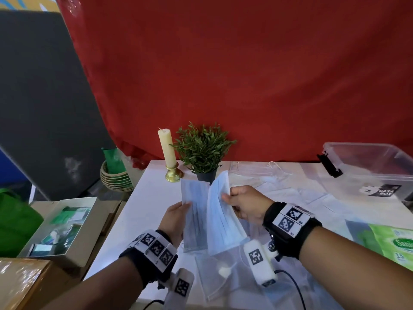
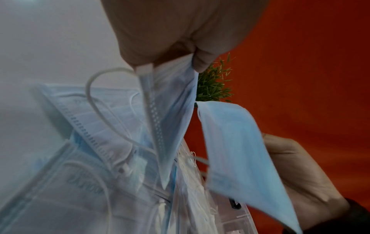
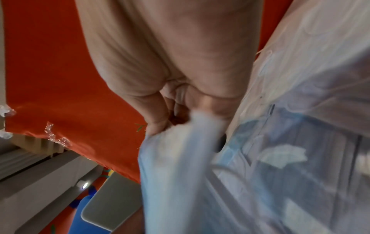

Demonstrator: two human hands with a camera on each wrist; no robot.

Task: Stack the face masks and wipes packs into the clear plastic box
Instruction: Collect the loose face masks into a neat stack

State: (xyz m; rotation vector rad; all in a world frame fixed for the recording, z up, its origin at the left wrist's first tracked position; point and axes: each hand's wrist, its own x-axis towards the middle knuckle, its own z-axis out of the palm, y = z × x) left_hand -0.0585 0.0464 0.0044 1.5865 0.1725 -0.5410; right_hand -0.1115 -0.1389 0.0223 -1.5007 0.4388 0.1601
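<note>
1. The left hand [image 1: 176, 217] holds one blue mask [image 1: 194, 217] up above the table [image 1: 143, 198]. The thumb and fingers pinch the mask's long left edge.
2. In the left wrist view, the thumb [image 2: 202, 61] and the palm squeeze the mask's edge, and a white ear loop [image 2: 94, 98] hangs down from it.
3. The right hand [image 1: 248, 205] holds a small bunch of masks [image 1: 221, 218]. Its fingers curl round the right side of the bunch, near the top.
4. The bunch tilts, with its top leaning away from the right hand and toward the single mask. The two almost touch in the middle, between the hands.
5. In the right wrist view the bunch is blurry, so I cannot tell how many masks are in it.
6. Under both hands, more masks in clear bags [image 1: 214, 276] lie flat on the table.
7. The clear box [image 1: 368, 166] sits far to the right of the right hand, at the back of the table. It looks open on top.
8. A green wipes pack [image 1: 395, 242] lies to the right of the right wrist, near the table's edge.
9. Behind the held masks stand a plant [image 1: 202, 148] and a candle [image 1: 166, 147].
</note>
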